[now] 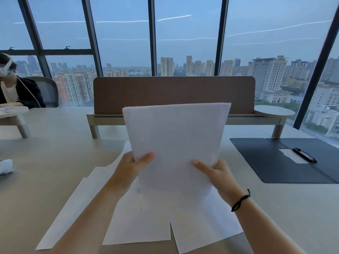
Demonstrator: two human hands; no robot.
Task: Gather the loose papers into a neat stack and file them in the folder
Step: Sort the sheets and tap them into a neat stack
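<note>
A stack of white papers point(176, 142) stands upright above the table, held at its lower edges by both hands. My left hand point(132, 166) grips its lower left side, thumb on the front. My right hand point(214, 171) grips the lower right side; a black band circles that wrist. Several loose white sheets point(139, 224) lie flat on the table beneath my arms, overlapping each other. The dark folder point(271, 162) lies open on the table to the right, with a black clip point(304, 154) and a white label near its spine.
A brown desk divider point(174, 94) on a raised shelf stands behind the papers. Another person sits at the far left beside a grey chair point(49, 92). A white object point(6, 166) lies at the left edge. Large windows fill the background.
</note>
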